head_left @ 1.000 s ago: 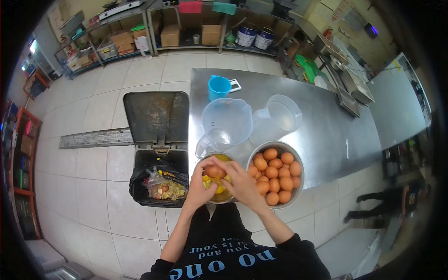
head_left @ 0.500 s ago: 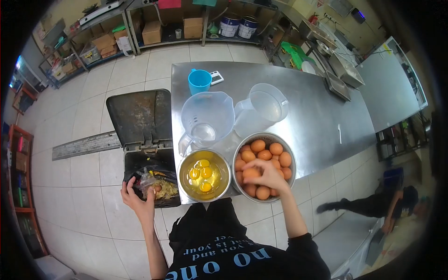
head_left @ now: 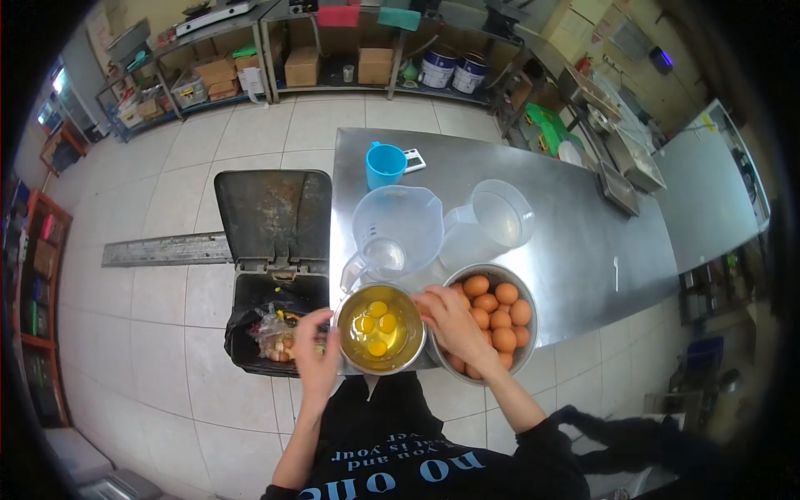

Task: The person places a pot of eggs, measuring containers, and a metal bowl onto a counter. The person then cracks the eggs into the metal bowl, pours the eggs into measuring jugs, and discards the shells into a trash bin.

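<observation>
A metal bowl (head_left: 421, 354) at the table's front left corner holds several yolks (head_left: 377, 323) in clear egg white. My right hand (head_left: 450, 325) is between this bowl and the larger bowl of brown eggs (head_left: 503, 339), its fingers closed around an egg (head_left: 425, 310) at the yolk bowl's right rim. At the left rim is my left hand (head_left: 317, 354), slightly blurred, with its fingers apart and nothing in it. Behind the bowls stand a large clear jug (head_left: 398, 221) and a second clear jug (head_left: 500, 218).
An open black bin (head_left: 275, 225) with shells and waste in its bag stands left of the steel table (head_left: 575, 250). A blue cup (head_left: 386, 167) and a small white device (head_left: 414, 160) are at the back. A spoon (head_left: 617, 273) lies right. Part of a person (head_left: 642, 442) shows lower right.
My left hand has come from the bin to the yolk bowl. My right hand has lifted an egg from the egg bowl and moved left. The person at the right has moved nearer.
</observation>
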`<state>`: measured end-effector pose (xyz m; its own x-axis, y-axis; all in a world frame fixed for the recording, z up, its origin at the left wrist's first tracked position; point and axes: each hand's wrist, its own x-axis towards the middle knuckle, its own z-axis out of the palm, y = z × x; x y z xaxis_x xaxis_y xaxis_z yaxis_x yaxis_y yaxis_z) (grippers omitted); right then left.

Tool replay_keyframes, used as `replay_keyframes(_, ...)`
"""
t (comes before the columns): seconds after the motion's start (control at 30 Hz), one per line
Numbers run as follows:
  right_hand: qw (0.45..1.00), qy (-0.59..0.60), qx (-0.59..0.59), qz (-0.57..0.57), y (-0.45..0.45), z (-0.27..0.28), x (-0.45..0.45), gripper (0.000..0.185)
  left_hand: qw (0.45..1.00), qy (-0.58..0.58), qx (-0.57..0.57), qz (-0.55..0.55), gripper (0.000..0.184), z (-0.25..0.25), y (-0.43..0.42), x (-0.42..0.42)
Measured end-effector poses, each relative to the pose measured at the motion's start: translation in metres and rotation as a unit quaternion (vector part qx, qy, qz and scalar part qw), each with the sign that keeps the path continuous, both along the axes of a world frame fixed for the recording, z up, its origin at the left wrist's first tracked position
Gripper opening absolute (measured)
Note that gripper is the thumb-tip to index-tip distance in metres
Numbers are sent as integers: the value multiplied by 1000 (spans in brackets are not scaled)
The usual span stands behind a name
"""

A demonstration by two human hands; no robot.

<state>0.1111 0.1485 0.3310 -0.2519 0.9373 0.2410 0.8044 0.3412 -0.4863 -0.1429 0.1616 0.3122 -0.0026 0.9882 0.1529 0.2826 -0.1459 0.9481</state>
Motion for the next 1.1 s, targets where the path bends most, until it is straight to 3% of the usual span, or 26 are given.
replay_keyframes(0.03,1000,-1,-2,7,1,8,-4,38,999,-2,-20,-47,32,7,-1,10)
replay_keyframes(0.1,986,162,-16,-38,6,24,-15,36,990,-13,-10,-143,34,23,3,33)
replay_keyframes(0.13,986,162,-15,-35,8,26,-18,36,990,-12,-9,-140,34,29,5,42)
replay_keyframes(0.17,936,316,-145,-51,9,27,-22,37,986,-27,9,-162,36,35,7,51)
replay_keyframes(0.2,845,457,-269,-65,11,27,-25,38,981,-42,27,-186,37,39,10,55)
replay_keyframes(0.33,819,458,-343,-36,16,14,-31,39,974,-52,-8,-222,42,42,22,43)
replay_keyframes(0.4,880,414,-223,68,12,10,-38,39,968,-41,-27,-248,45,26,23,32)
replay_keyframes(0.43,878,416,-225,68,12,6,-39,39,968,-40,-30,-247,45,26,20,31)
replay_keyframes(0.5,934,292,-188,81,13,-3,-39,47,976,-16,-6,-217,45,27,15,29)
replay_keyframes(0.63,950,220,-208,82,11,8,-43,57,981,-5,-20,-195,44,23,14,20)
replay_keyframes(0.73,967,184,-152,94,6,13,-49,63,974,54,23,-217,42,22,16,14)
replay_keyframes(0.83,973,160,-164,16,-3,24,-62,60,972,-40,-51,-226,44,19,10,25)
replay_keyframes(0.9,995,99,-21,-17,-7,21,-73,54,983,-27,-15,-179,49,5,1,37)
replay_keyframes(0.97,996,77,26,-46,-10,37,-63,48,984,-26,-37,-169,48,18,-6,24)
replay_keyframes(1.03,985,25,48,-162,-15,38,-16,44,984,43,-143,-102,50,11,-11,-20)
replay_keyframes(1.1,975,-41,-27,-215,-12,15,29,48,948,302,-81,-49,56,2,-15,-54)
